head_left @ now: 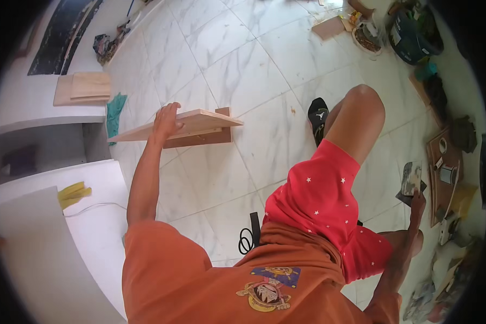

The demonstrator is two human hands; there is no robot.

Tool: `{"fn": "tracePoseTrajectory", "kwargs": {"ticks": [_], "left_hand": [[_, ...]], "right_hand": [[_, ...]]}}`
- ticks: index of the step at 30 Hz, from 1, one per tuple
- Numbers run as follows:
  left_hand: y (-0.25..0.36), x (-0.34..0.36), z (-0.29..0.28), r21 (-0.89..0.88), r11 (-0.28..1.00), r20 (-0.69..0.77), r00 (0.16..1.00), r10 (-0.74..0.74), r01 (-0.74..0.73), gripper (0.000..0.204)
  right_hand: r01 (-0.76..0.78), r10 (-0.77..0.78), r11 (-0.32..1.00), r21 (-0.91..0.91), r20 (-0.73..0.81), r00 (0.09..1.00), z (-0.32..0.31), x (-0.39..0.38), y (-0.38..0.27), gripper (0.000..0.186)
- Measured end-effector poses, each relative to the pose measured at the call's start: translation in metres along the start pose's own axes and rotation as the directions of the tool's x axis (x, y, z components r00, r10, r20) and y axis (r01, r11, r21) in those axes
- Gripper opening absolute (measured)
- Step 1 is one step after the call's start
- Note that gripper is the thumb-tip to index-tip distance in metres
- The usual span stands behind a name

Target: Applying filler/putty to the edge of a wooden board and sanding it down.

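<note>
My left hand (168, 120) grips the top edge of a pale wooden panel (202, 117), its fingers over one side and the thumb on the other. Joined to or resting against this panel is a browner wooden board (197, 138), lower down near the tiles; how the two meet is hidden. Out to the right, my right hand (418, 200) is closed on a flat, mottled grey-tan rectangular piece (412, 179). A dark sheet (405, 197) shows beside that piece, close to the fingers. Its exact kind cannot be made out.
Marble-patterned tiles (243, 70) cover the floor. Wooden boards (83, 89) and a green cloth (115, 116) lie at left, near a white ledge with a yellow cloth (74, 194). A dark bucket (413, 35) stands far right; a brown board with tools (445, 162) lies below it.
</note>
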State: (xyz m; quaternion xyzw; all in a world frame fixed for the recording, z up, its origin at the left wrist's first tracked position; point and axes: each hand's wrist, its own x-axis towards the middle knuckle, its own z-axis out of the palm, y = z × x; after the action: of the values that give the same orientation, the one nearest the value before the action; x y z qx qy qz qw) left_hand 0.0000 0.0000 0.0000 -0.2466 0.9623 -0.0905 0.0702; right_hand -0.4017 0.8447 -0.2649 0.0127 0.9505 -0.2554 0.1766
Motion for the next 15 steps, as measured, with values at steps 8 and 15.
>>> {"fn": "tracePoseTrajectory", "kwargs": {"ticks": [8,15], "left_hand": [[-0.001,0.027,-0.005,0.079,0.997,0.199,0.980,-0.030,0.014,0.028],[-0.007,0.071,-0.006,0.103,0.990,0.155,0.982,-0.112,0.096,0.027]], "right_hand": [[0.012,-0.012,1.000,0.008,-0.067,0.998,-0.009,-0.010,0.010,0.047],[0.050,-0.051,0.999,-0.012,-0.108,0.993,-0.014,-0.022,-0.004,0.042]]}}
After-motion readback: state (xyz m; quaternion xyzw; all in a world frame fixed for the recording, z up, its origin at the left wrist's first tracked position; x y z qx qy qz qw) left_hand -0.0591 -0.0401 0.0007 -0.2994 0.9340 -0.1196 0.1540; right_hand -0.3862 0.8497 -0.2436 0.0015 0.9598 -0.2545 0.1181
